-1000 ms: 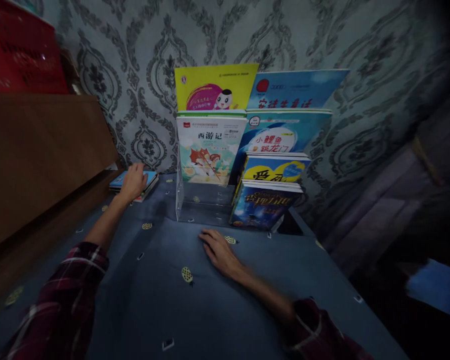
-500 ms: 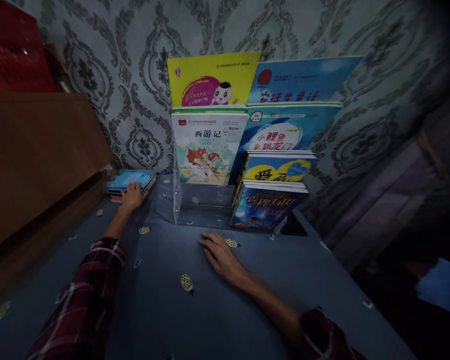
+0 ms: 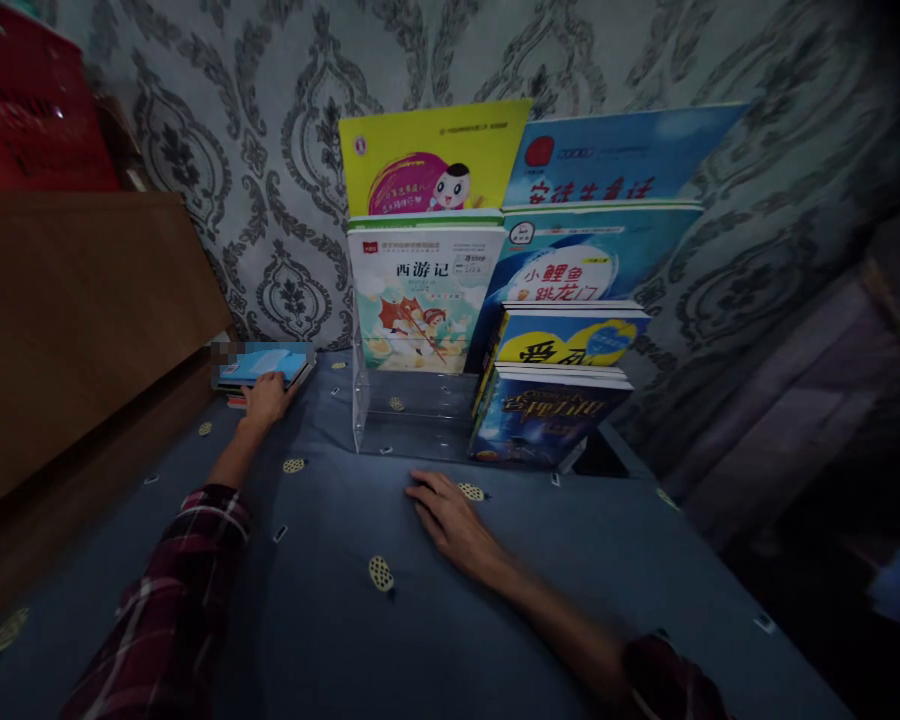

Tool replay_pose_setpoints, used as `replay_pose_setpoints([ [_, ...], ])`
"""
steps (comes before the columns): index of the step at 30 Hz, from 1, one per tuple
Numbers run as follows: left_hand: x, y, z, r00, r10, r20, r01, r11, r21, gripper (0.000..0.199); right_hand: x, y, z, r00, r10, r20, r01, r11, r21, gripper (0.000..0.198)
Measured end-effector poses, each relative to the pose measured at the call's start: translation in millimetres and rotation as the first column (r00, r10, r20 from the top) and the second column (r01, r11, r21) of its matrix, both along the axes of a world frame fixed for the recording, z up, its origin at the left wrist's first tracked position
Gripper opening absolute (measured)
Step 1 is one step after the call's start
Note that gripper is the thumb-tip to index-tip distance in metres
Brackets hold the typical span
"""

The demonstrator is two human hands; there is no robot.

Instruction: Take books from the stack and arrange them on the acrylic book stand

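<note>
At the far left of the table, my left hand (image 3: 267,400) reaches to a small stack of books. Its fingers are bent over the near edge of the top blue book (image 3: 259,362), closed on it; the thumb's grip underneath is hidden. My right hand (image 3: 454,525) lies palm down on the cloth, fingers stretched out and holding nothing. Just beyond it stands a clear acrylic book rack (image 3: 397,425). A white picture book (image 3: 427,300), a yellow book (image 3: 431,150), blue books (image 3: 630,155) and a dark blue book (image 3: 544,420) stand upright in its tiers.
A blue tablecloth (image 3: 330,620) with pineapple prints covers the table. On the left is a brown wooden cabinet (image 3: 82,320) with a red box (image 3: 34,110) on it. Patterned wallpaper (image 3: 285,200) rises behind. Beside the rack's right end lies a flat black object (image 3: 601,455).
My left hand has drawn slightly back toward the near edge of the stack, its fingers more bent. My right hand stays on the cloth. The view has shifted a little.
</note>
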State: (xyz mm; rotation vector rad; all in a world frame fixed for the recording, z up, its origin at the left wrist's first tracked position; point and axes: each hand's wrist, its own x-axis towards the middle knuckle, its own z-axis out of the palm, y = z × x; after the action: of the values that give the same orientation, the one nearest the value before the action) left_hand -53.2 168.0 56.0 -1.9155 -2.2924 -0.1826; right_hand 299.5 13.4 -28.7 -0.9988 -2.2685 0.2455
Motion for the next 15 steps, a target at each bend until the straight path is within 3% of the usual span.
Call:
replay_pose_setpoints([
  [8, -10.3, 20.4, 13.1, 0.997, 0.009, -0.082, -0.013, 0.999, -0.043, 0.045, 1.3, -0.6, 0.8, 1.000, -0.004, 0.005, 0.004, 1.000, -0.002, 0.031],
  [15, -13.4, 39.8, 18.5, 0.985, -0.107, -0.133, 0.087, 0.985, -0.150, 0.033, 0.9, -0.2, 1.0, 1.000, -0.009, 0.020, 0.009, 1.000, -0.011, 0.029],
])
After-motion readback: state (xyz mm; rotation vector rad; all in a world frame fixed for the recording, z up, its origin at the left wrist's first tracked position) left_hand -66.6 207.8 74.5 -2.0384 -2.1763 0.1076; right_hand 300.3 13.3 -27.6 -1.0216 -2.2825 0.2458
